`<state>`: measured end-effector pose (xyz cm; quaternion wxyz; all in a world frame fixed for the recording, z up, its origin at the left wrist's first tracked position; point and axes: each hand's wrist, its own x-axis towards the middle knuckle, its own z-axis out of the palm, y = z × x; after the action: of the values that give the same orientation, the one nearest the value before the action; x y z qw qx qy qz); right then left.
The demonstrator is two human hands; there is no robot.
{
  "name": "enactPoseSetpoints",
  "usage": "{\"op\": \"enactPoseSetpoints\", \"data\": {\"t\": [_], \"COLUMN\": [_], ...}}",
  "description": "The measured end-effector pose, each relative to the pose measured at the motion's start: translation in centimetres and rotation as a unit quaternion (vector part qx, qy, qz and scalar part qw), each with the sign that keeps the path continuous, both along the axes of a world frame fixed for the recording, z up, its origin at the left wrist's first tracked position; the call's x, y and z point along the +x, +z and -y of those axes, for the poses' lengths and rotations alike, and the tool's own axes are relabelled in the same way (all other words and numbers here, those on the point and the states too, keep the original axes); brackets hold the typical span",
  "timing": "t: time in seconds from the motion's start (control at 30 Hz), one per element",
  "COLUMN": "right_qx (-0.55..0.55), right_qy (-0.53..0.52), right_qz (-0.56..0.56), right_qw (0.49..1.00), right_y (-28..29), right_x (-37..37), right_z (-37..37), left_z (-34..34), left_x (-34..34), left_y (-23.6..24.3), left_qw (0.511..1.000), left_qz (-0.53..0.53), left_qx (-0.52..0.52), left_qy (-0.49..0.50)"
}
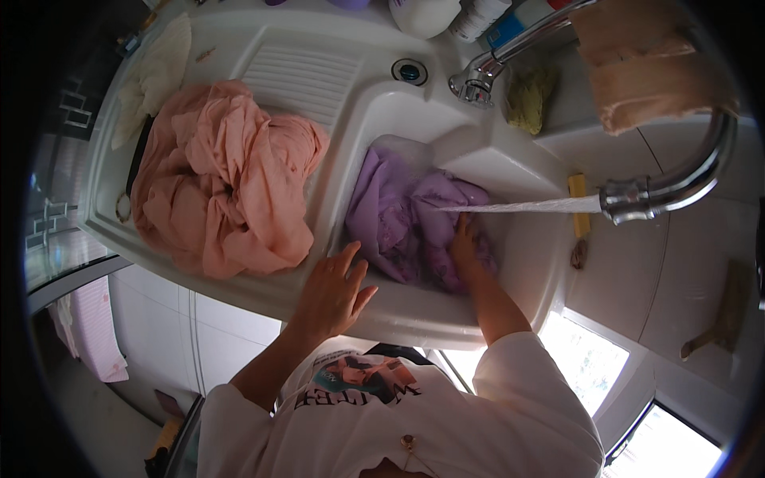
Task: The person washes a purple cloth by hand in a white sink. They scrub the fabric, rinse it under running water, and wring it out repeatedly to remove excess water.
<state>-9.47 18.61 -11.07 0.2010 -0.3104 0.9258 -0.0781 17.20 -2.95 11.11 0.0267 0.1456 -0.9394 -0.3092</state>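
Note:
A wet purple cloth [406, 223] lies bunched in the basin of a white sink [446, 315]. My right hand [466, 243] reaches down into the basin and grips the cloth, its fingers sunk in the folds. A stream of water [518, 206] runs from a chrome faucet [669, 187] onto the cloth just above that hand. My left hand [335, 291] rests flat on the sink's front rim with fingers spread, holding nothing. A salmon-pink cloth [223, 183] is heaped on the ribbed drainboard to the left.
A beige towel [637, 72] hangs over the faucet arm. A yellow sponge [530, 99] sits behind the basin, near the tap base [476, 80]. Bottles [462, 14] stand at the back. A cream cloth [159, 68] lies at the far left corner.

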Motion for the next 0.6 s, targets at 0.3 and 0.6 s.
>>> {"op": "enactPoseSetpoints", "data": {"t": [0.3, 0.6], "right_qx": [0.042, -0.184], "right_qy": [0.111, -0.115], "right_qz": [-0.204, -0.022], "right_qw": [0.972, 0.976], "right_y": [-8.9, 17.7], "right_x": [-3.7, -1.1], "right_z": [-7.7, -1.2], "left_z": [0.0, -1.7], "left_x": [-1.3, -2.4], "left_y": [0.2, -0.1], "left_qw": [0.999, 0.992], "left_qz": [-0.043, -0.105], "left_qx": [0.004, 0.062], "left_qy": [-0.030, -0.017]}}
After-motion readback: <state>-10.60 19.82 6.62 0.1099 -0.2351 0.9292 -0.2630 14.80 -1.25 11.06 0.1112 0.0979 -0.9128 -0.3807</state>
